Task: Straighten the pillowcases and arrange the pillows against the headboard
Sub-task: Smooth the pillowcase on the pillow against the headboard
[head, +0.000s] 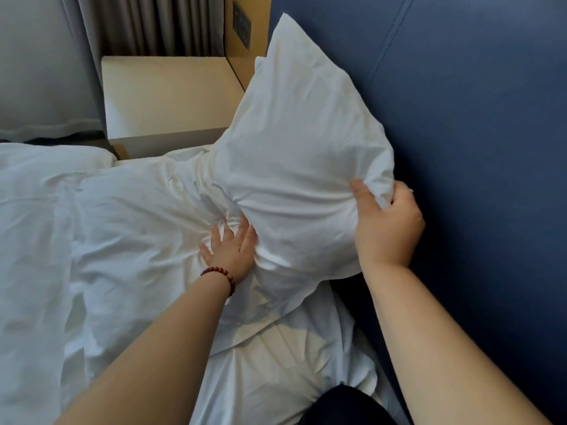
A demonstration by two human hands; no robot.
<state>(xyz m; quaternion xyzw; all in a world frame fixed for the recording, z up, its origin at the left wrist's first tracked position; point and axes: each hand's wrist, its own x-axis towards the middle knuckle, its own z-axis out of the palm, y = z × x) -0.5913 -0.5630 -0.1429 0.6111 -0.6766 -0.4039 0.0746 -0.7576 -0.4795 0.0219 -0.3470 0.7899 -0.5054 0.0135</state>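
Bunching pillow (291, 142) corner — between right fingers (363, 197)

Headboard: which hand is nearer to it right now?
Right. The right hand grips the edge of the pillow just beside the blue headboard; the left hand presses flat at the pillow's opposite side, over the bedding, farther off.

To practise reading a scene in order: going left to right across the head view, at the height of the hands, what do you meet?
White bedding → left hand → pillow → right hand → blue headboard.
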